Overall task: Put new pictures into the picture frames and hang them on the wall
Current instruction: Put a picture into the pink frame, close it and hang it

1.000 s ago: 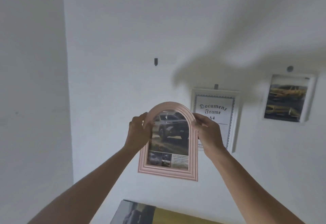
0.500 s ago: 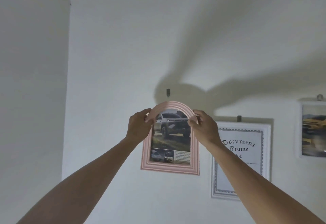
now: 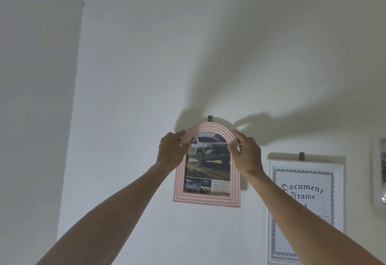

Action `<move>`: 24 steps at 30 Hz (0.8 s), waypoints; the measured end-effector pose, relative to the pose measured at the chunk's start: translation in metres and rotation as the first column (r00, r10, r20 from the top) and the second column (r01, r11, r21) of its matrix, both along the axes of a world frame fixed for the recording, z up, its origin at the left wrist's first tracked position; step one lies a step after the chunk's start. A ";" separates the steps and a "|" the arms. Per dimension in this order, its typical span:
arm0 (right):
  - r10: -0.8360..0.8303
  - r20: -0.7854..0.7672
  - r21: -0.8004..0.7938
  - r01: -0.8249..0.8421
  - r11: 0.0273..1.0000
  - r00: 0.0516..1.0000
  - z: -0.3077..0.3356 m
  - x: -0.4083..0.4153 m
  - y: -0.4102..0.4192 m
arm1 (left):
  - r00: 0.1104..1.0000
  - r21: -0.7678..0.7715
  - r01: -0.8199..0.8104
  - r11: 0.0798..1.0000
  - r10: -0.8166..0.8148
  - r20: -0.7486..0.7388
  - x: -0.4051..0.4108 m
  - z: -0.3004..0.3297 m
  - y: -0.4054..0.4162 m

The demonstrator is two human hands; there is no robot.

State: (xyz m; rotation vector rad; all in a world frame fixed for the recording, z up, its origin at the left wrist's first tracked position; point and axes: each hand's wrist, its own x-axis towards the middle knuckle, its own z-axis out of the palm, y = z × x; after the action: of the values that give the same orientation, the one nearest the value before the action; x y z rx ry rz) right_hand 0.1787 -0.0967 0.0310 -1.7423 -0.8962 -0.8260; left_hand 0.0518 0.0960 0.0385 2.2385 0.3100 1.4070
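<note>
A plain white wall (image 3: 135, 76) fills the view, meeting a second white wall (image 3: 35, 97) at a corner on the left. Broad soft shadows of the arms spread across it above and to the right of the hands. A small dark hook (image 3: 210, 118) sticks out of the wall, and a second dark hook (image 3: 301, 156) sits further right, above a white document frame (image 3: 305, 210) that hangs flat and shows a bordered sheet printed "Document Frame". At the far right edge, part of another white frame (image 3: 379, 173) is visible, its picture blurred.

The pink arched frame (image 3: 206, 199) is held up against the wall, its curved top just below the first hook; whether it touches the hook cannot be told. It has a ridged moulding, a rounded top and a straight base. Inside is a picture of a grey pickup truck (image 3: 210, 150) on a grassy slope, with two small photos and a block of text along the bottom.

The left hand (image 3: 172, 153) holds the left shoulder of the arch, its grip curled round the rim. The right hand (image 3: 246, 154) pinches the right shoulder in the same way.
</note>
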 end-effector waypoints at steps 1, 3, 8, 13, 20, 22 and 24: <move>-0.004 0.016 0.007 0.003 1.000 1.000 -0.001 0.001 0.003 | 1.000 0.009 -0.008 1.000 0.008 0.006 0.003 -0.001 0.002; -0.030 0.073 0.020 0.029 0.999 0.997 -0.004 0.003 0.007 | 1.000 0.040 -0.029 0.999 0.028 0.013 0.007 -0.004 0.005; -0.213 0.160 -0.010 0.217 0.976 0.964 -0.010 0.004 0.014 | 0.993 0.084 -0.110 0.990 0.106 0.042 0.015 -0.008 0.011; -0.176 0.172 -0.028 0.183 0.983 0.969 -0.014 0.014 0.017 | 0.991 0.105 -0.125 0.987 0.118 0.066 0.016 -0.009 0.011; -0.163 0.156 -0.043 0.171 0.984 0.974 -0.012 0.013 0.013 | 0.992 0.098 -0.114 0.989 0.108 0.067 0.014 -0.011 0.011; -0.163 0.156 -0.052 0.172 0.984 0.974 -0.012 0.011 0.010 | 0.992 0.093 -0.112 0.989 0.105 0.068 0.014 -0.011 0.011; -0.166 0.167 -0.080 0.181 0.980 0.972 -0.011 0.011 0.008 | 0.992 0.087 -0.113 0.990 0.108 0.061 0.013 -0.010 0.011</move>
State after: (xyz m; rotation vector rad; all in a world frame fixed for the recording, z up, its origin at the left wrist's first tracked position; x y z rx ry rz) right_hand 0.1897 -0.0887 0.0198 -1.8769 -0.9092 -1.0653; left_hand 0.0653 0.1068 0.0284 2.2794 0.3633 1.5680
